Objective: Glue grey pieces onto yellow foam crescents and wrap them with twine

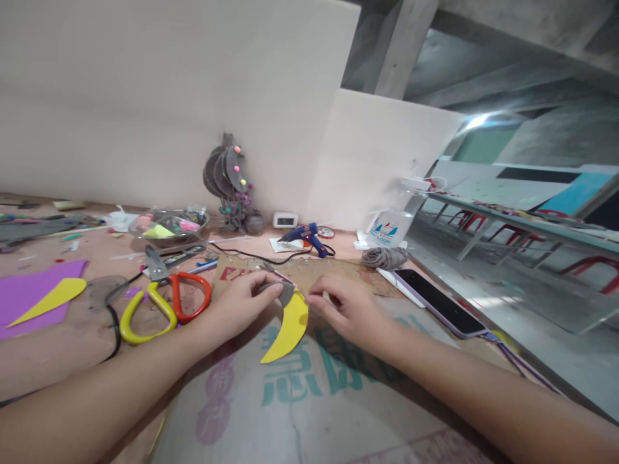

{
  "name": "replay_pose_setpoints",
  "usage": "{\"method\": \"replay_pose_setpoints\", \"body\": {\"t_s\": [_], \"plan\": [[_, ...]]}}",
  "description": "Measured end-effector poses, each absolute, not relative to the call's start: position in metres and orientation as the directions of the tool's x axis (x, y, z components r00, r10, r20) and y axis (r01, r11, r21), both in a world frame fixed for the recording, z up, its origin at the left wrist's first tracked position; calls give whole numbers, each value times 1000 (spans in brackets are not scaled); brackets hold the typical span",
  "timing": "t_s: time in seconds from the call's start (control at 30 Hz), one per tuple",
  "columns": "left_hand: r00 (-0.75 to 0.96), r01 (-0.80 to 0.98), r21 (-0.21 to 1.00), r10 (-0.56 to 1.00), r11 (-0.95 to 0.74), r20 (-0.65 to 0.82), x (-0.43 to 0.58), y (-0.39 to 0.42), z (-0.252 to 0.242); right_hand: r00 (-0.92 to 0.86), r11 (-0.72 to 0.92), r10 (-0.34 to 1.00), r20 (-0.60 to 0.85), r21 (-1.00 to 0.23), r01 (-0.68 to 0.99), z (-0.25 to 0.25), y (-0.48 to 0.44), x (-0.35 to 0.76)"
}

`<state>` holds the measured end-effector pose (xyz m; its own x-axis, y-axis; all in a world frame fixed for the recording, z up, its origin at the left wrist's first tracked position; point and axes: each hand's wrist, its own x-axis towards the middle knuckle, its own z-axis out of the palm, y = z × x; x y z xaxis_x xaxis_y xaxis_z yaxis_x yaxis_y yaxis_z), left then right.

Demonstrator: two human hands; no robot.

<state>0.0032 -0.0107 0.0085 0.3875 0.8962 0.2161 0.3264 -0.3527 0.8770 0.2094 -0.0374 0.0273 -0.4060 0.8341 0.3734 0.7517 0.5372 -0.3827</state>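
Over the cardboard, my left hand (251, 296) pinches a crescent-shaped piece (286, 332), grey at its upper end and yellow below, its tip pointing down toward me. My right hand (345, 309) is closed, thumb and forefinger pressed together at the crescent's upper right edge. What those fingertips hold, if anything, is too small to make out. Left of my left hand lie scissors (149, 322) with one yellow and one red handle. A blue glue gun (309, 238) rests beyond my hands.
Printed cardboard (251, 419) covers the table before me. Grey yarn (385, 258) and a phone (438, 301) lie at right. Purple sheet (29, 290) and a yellow cutout (53, 299) lie left. Behind stand a clear bowl (169, 237), a grey hanging ornament (225, 177) and a small digital clock (285, 220).
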Motion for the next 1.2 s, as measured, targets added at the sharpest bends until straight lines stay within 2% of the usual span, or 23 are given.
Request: {"method": "replay_pose_setpoints", "body": {"t_s": [0.1, 0.2, 0.47, 0.7, 0.9, 1.2], "plan": [[375, 336, 881, 905, -332, 199, 3, -10, 8, -317, 450, 865, 390, -323, 832, 47, -26, 224], [374, 329, 896, 913, -298, 166, 2, -10, 6, -262, 348, 924, 280, -328, 878, 59, -5, 245], [401, 266, 908, 894, -324, 201, 2, -7, 2, -129, 201, 976, 173, -514, 834, 40, 72, 277], [415, 237, 917, 887, -320, 202, 2, -6, 4, -133, 216, 973, 191, -526, 823, 22, 115, 248], [395, 263, 912, 898, -314, 195, 3, -5, 3, -42, 174, 965, 259, -512, 841, 14, 117, 229], [399, 256, 916, 897, -310, 192, 3, -6, 1, -58, 185, 975, 216, -638, 748, 45, 88, 235]]}}
